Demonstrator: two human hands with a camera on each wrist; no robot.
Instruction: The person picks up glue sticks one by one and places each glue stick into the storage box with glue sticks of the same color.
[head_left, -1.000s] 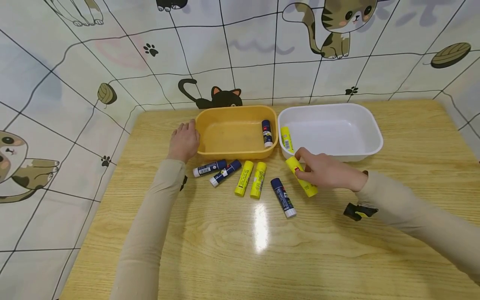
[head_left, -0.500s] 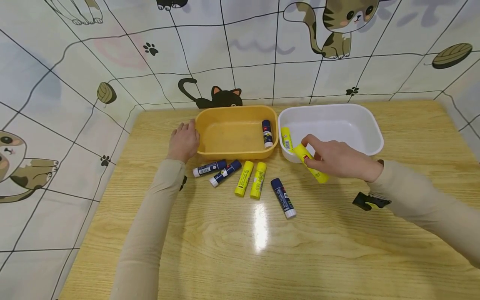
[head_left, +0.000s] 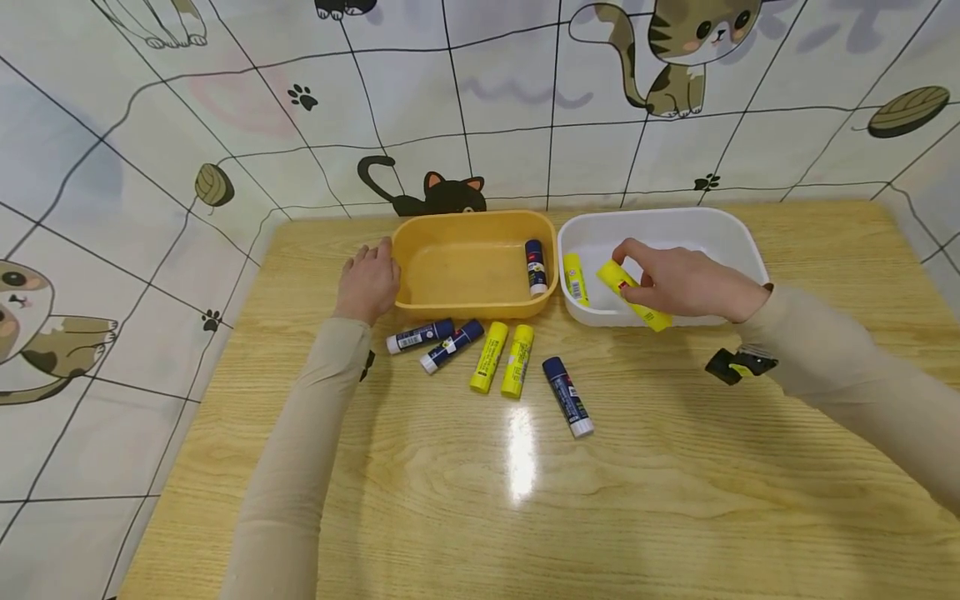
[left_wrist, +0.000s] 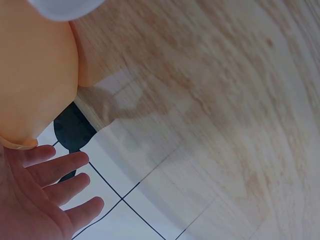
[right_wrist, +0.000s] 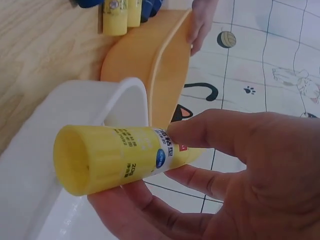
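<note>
Seemingly putting away a yellow glue stick [right_wrist: 117, 155], pinched in the right hand [head_left: 686, 283] over the near rim of the white tub [head_left: 611, 317], with a relaxed left hand [head_left: 367, 283] against the orange tub [head_left: 457, 267], and probably needing lowering, then release.

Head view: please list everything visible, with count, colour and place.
Table: one, tan, foreground
Orange tub: one, orange, table's back
White tub: one, white, beside orange tub
Yellow glue sticks: four, yellow, two on table, one in white tub, one held
Blue glue sticks: four, dark blue, three on table, one in orange tub
Walls: three, patterned white, around table
Wrist devices: two, black, wrists
Sleeves: two, beige, forearms
Left hand: one, at orange tub
Right hand: one, over white tub
</note>
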